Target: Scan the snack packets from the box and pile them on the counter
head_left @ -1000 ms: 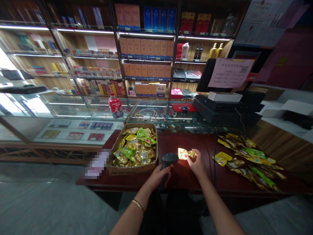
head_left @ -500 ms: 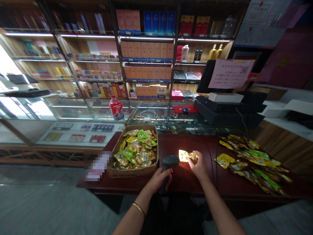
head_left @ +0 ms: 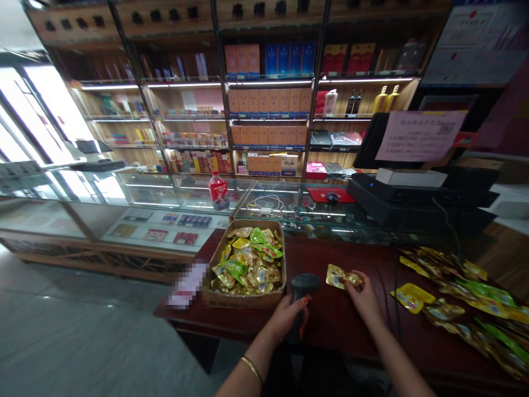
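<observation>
My left hand (head_left: 288,318) is wrapped round the handle of a black barcode scanner (head_left: 305,283), whose head points away from me over the dark red table. To its right, my right hand (head_left: 362,292) pinches the near end of a shiny gold snack packet (head_left: 336,276), held just above or on the tabletop; I cannot tell which. Left of the scanner stands an open cardboard box (head_left: 243,300) heaped with gold, yellow and green packets. Further right on the table lies a spread pile of similar packets (head_left: 450,311).
A glass display counter (head_left: 185,204) runs behind the table, with a red bottle (head_left: 218,191) on top. At the back right stand a monitor (head_left: 367,140) and a black cash drawer (head_left: 417,204). A cable (head_left: 397,309) crosses the table beside the loose packets.
My view has swung left and up, so everything sits further right and lower. The bright scanner light on the gold packet has gone out. Both hands keep their holds.
</observation>
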`<state>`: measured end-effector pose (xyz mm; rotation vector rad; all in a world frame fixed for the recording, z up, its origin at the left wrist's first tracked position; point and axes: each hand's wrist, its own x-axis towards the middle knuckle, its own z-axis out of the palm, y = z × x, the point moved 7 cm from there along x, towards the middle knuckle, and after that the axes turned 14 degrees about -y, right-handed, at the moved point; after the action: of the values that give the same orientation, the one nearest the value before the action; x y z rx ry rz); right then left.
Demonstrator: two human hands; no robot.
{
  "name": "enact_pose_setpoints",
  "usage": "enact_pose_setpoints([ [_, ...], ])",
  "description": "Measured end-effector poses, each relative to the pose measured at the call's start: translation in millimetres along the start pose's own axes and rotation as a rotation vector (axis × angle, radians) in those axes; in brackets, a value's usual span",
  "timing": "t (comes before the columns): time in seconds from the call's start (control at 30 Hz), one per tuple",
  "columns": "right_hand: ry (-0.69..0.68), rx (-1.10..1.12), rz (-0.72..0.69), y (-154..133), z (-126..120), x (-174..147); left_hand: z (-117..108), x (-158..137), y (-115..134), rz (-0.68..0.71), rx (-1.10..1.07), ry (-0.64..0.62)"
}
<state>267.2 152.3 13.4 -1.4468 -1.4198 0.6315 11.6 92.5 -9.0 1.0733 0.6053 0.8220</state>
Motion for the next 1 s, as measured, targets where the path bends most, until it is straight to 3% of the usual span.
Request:
enact_pose_setpoints([
  [0.13, -0.085, 0.037, -0.136, -57, 26, 22, -1, 0, -4, -0.011, -0.046, 0.011],
  [0.27, -0.228, -0.017, -0.337, -147, 94, 52, -4, 0, -8, -0.018, -0.070, 0.016],
  [0.37, -0.282, -0.088, -0.432, -198, 150, 76, -6, 0, -10, -0.011, -0.070, 0.021],
  [0.43, -0.319, -0.126, -0.455, -214, 181, 89, -8, 0, -11, -0.014, -0.059, 0.026],
  [0.5, -0.342, -0.154, -0.441, -210, 195, 98, -9, 0, -12, -0.019, -0.050, 0.034],
  [0.6, -0.306, -0.202, -0.369, -166, 173, 96, -10, 1, -11, -0.024, -0.052, 0.040],
  [0.7, -0.173, -0.309, -0.218, -89, 109, 72, -8, 3, -10, -0.035, -0.061, 0.009],
  [0.83, 0.033, -0.545, 0.020, 0, 16, 15, -8, 6, -6, -0.039, -0.040, 0.013],
  [0.9, 0.102, -0.651, 0.087, 20, -13, -11, -8, 5, -2, -0.023, -0.029, 0.030],
  [1.0, 0.181, -0.767, 0.138, 29, -35, -32, -5, 1, 5, -0.002, -0.021, 0.047],
])
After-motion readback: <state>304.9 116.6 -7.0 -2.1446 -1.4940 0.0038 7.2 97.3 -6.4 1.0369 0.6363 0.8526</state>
